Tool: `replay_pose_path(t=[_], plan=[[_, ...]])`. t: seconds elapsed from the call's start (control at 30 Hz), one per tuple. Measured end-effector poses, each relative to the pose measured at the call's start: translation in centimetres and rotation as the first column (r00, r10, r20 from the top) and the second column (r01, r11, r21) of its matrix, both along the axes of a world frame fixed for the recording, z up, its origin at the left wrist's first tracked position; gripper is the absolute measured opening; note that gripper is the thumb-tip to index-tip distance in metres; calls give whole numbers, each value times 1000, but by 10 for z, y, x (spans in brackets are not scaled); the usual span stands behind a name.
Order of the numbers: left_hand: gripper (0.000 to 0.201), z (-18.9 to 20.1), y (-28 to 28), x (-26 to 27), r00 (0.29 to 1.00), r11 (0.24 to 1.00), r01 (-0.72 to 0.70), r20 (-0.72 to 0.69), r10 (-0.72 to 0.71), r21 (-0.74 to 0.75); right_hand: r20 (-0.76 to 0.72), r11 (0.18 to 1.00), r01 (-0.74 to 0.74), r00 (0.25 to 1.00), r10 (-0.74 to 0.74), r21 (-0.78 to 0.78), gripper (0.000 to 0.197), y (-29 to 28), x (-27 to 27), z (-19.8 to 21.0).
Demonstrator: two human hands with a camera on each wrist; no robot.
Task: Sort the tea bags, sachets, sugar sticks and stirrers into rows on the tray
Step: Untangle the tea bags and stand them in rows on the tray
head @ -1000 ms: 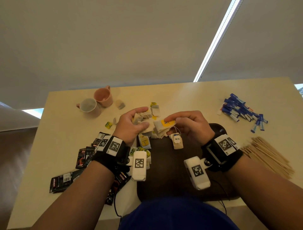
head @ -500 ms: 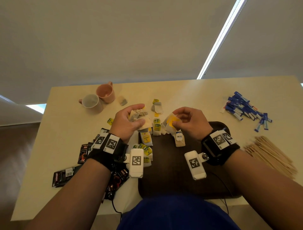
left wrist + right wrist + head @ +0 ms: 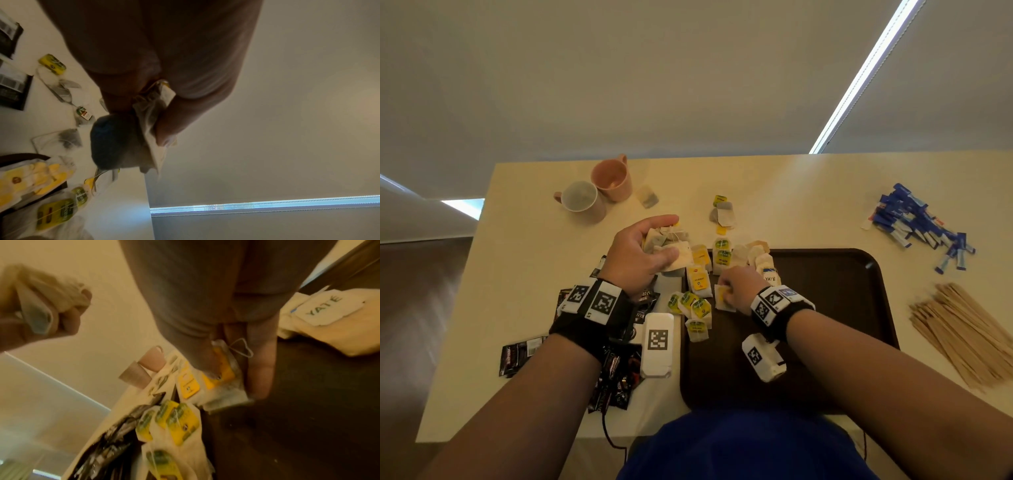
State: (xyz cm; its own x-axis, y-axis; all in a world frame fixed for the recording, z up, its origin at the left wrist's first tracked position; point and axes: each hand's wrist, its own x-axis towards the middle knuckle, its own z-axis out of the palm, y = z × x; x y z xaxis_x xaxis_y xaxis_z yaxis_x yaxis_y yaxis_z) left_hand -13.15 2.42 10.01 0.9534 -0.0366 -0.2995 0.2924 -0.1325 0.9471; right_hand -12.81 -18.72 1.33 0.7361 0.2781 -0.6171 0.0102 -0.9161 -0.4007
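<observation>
the left hand (image 3: 643, 251) is raised just past the far left corner of the dark tray (image 3: 859, 274), its fingers and thumb curled round a bunch of tea bags (image 3: 671, 250); i judge it serves as a ready store, so the other hand can lay bags one at a time without reaching back to the loose ones on the table (image 3: 534, 240). the right hand (image 3: 736, 291) is down on the tray near its left edge, thumb and fingers pinching a yellow-tagged tea bag (image 3: 722, 297) flat against the tray floor, apparently to set it in line with the bags already there. those laid bags (image 3: 697, 301) run along the tray's left edge, some overlapping and one lapping over the rim, so the row is loose rather than neat. a paler group with a white-tagged bag (image 3: 768, 274) sits at the tray's far edge, just beside the right hand, which suggests sorting by brand. a few stray bags (image 3: 722, 214) lie on the table beyond the tray's far edge. the black sachets (image 3: 616, 377) lie in a heap off the tray's left edge, the blue sugar sticks (image 3: 917, 226) near the table's far right corner, and the wooden stirrers (image 3: 962, 335) off the tray's right edge, all apparently untouched. two mugs (image 3: 599, 192) stand toward the far left of the table.
</observation>
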Motion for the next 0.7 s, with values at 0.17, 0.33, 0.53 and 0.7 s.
replay_pose_path(t=[0.17, 0.33, 0.53, 0.7], plan=[[52, -2, 5, 1, 1000, 1000, -8, -13, 8, -2, -73, 998, -32, 997, 27, -59, 35, 13, 1, -7], [52, -3, 5, 1, 1000, 1000, -5, -22, 5, 8, -51, 993, 60, 997, -55, 105, 27, 18, -2, -12], [53, -3, 7, 2, 1000, 1000, -10, -29, 11, 28, 36, 965, 186, 980, -196, 187, 21, 17, 2, -19], [53, -4, 7, 4, 999, 1000, -15, -28, 16, 22, 35, 962, 222, 972, -231, 158, 19, 20, 6, -25]])
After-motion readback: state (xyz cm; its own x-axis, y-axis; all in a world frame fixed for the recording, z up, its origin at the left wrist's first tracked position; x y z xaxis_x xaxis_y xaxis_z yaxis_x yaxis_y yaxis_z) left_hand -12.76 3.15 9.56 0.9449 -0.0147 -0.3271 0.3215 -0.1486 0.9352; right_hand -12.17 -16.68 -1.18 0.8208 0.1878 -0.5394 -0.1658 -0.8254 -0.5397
